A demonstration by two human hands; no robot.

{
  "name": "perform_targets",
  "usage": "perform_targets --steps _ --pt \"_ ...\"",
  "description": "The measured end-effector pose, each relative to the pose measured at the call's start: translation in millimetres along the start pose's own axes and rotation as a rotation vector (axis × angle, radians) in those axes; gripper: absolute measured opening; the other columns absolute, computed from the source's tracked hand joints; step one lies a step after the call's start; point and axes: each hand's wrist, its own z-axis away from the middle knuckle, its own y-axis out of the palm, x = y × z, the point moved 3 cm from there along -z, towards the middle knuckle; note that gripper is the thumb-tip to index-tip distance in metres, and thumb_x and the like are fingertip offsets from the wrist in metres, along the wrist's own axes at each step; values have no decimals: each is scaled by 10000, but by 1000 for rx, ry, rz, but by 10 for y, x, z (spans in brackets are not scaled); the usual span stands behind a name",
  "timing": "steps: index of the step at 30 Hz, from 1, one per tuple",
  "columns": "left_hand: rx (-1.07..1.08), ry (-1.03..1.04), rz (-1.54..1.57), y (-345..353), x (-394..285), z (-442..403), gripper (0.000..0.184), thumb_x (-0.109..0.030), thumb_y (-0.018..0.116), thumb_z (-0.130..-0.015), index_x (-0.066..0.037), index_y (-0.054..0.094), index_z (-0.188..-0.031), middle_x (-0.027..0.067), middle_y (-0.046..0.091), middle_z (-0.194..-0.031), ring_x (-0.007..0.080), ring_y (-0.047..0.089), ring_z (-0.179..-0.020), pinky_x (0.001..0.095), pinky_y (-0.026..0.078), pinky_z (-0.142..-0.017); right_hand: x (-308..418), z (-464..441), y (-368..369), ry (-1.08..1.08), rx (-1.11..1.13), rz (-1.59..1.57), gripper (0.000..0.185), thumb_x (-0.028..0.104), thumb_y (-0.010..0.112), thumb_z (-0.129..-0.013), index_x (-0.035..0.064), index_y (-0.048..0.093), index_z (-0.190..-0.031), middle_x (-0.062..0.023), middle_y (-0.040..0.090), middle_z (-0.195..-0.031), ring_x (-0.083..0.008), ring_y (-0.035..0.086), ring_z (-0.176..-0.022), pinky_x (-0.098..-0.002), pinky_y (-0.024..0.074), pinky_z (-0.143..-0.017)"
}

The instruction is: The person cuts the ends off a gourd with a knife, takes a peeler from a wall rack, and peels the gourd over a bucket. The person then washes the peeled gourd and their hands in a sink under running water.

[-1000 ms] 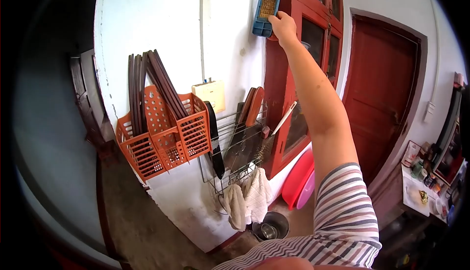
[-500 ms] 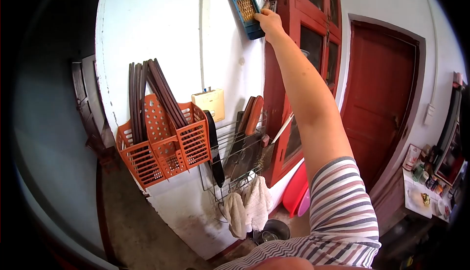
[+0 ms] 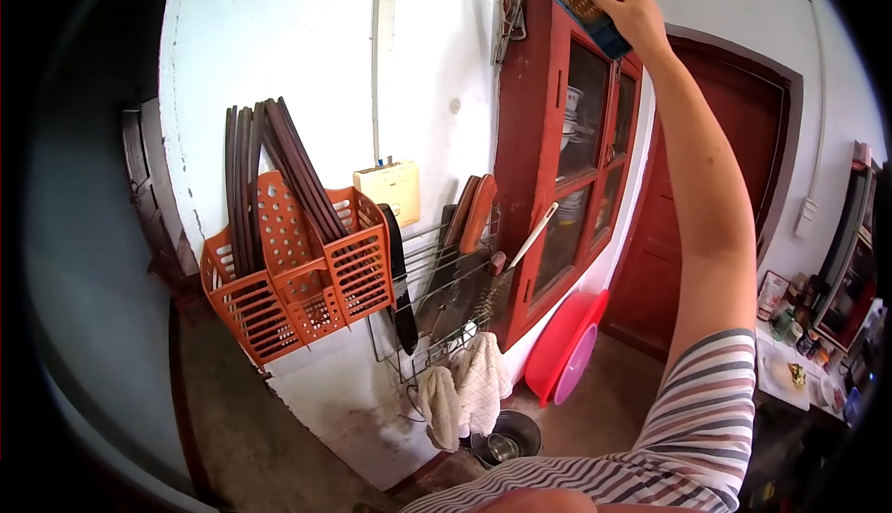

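My right hand is raised at the top right, its fingers closed on the lower end of a blue grater with a metal-coloured panel. The grater tilts in front of the upper part of a red cabinet, and its top end reaches the frame's upper edge. On the cabinet's side hang some metal tools, left of the grater. My left hand is out of view.
An orange basket of dark chopsticks and a wire rack with knives hang on the wall. Cloths dangle below, above metal bowls. Red basins lean by the cabinet. A red door and a counter stand right.
My right hand has carried the blue grater rightward, away from the white wall and across the cabinet front. The metal tools on the cabinet's side are now uncovered.
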Motion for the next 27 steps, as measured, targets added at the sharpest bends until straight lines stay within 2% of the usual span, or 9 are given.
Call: perform_targets --steps 7,12,14,17,20,21,22,24,27 --pt "37 0 -34 30 3 -51 526 -176 591 -833 -24 363 -1282 140 487 -1190 229 510 -1061 397 432 -900 -59 105 108 142 160 196 358 377 629 -680 81 695 -869 -122 659 -880 -275 633 -857 -369 493 -740" --pt "64 -2 -50 39 23 -65 534 -166 591 -833 -22 354 -1288 142 482 -1194 226 507 -1065 395 429 -904 25 166 215 203 122 268 334 355 612 -687 91 696 -874 -119 663 -893 -280 635 -867 -366 496 -743" --pt "76 -3 -57 45 21 -70 537 -162 591 -833 -22 350 -1291 143 480 -1196 225 505 -1066 394 428 -906 106 242 189 242 120 416 334 344 603 -696 95 693 -900 -117 662 -912 -279 633 -881 -359 496 -742" --pt "96 -12 -81 63 49 -88 541 -155 591 -833 -21 344 -1295 145 477 -1199 224 503 -1069 392 426 -908 176 384 132 228 257 467 383 370 606 -699 113 678 -974 -117 659 -940 -279 628 -908 -374 498 -755" --pt "124 -22 -109 134 85 -111 546 -149 591 -833 -20 339 -1299 146 474 -1202 222 501 -1071 391 425 -910 3 514 207 143 178 488 447 408 610 -697 121 655 -1037 -119 657 -959 -284 622 -928 -396 497 -770" --pt "136 -22 -123 180 94 -117 548 -147 591 -833 -19 337 -1301 146 473 -1203 222 500 -1072 391 424 -911 -29 578 193 144 228 428 498 444 609 -694 118 640 -1069 -121 655 -969 -293 618 -938 -410 495 -786" --pt "147 -25 -135 225 96 -115 549 -145 591 -833 -19 335 -1302 147 472 -1204 221 500 -1073 390 423 -912 -73 633 213 63 169 458 480 455 596 -703 91 659 -1008 -130 657 -945 -304 619 -923 -413 495 -785" --pt "179 -25 -177 346 120 -109 553 -140 591 -833 -18 331 -1305 148 471 -1206 220 498 -1075 389 422 -913 -227 723 216 37 157 452 411 471 588 -741 108 678 -910 -138 654 -865 -311 613 -887 -412 482 -737" --pt "259 -28 -262 651 218 -95 558 -134 591 -833 -17 325 -1309 149 468 -1209 218 496 -1077 388 421 -916 -432 944 37 19 189 417 286 358 564 -782 137 679 -920 -118 657 -887 -297 620 -875 -410 484 -745"
